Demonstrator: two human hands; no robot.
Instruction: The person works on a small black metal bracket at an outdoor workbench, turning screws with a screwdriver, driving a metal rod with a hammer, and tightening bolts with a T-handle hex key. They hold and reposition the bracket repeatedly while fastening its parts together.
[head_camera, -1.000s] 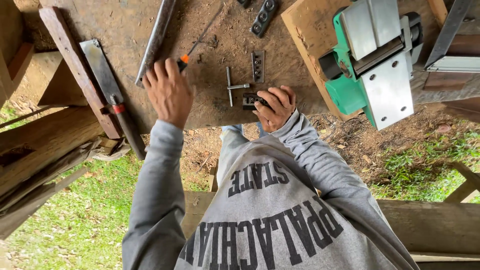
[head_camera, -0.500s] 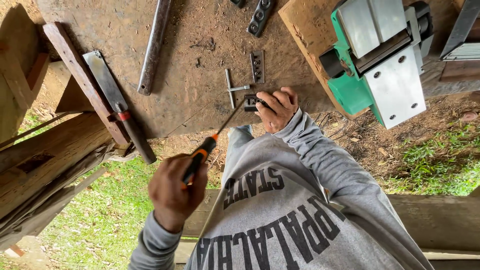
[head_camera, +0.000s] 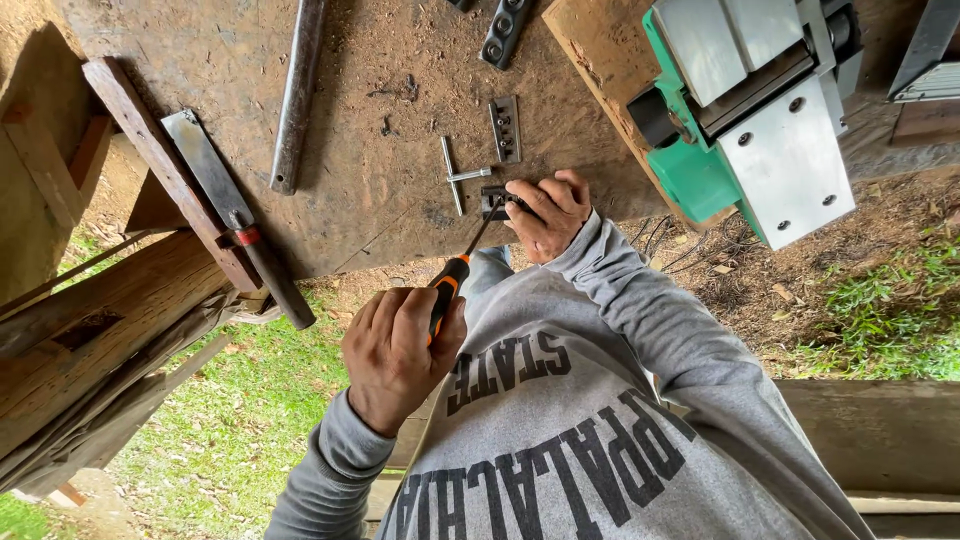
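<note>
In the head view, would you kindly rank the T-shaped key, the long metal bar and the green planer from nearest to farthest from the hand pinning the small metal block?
1. T-shaped key, just beside the hand.
2. Green planer, past the board.
3. Long metal bar, farthest, opposite side.

Outdoor woodworking shop: dusty bench (head_camera: 200, 50), green planer (head_camera: 745, 120), timber offcuts (head_camera: 90, 330), grass (head_camera: 230, 420) underfoot.

The left hand (head_camera: 398, 352) is wrapping around the screwdriver (head_camera: 452, 277), hiding most of its handle. The right hand (head_camera: 548, 212) is covering part of the small metal block (head_camera: 492, 201), so where the tip is meeting it cannot be told. The green planer (head_camera: 745, 120) is running off the top edge, as are the metal bar (head_camera: 297, 95) and the dark slotted plate (head_camera: 502, 30).
</note>
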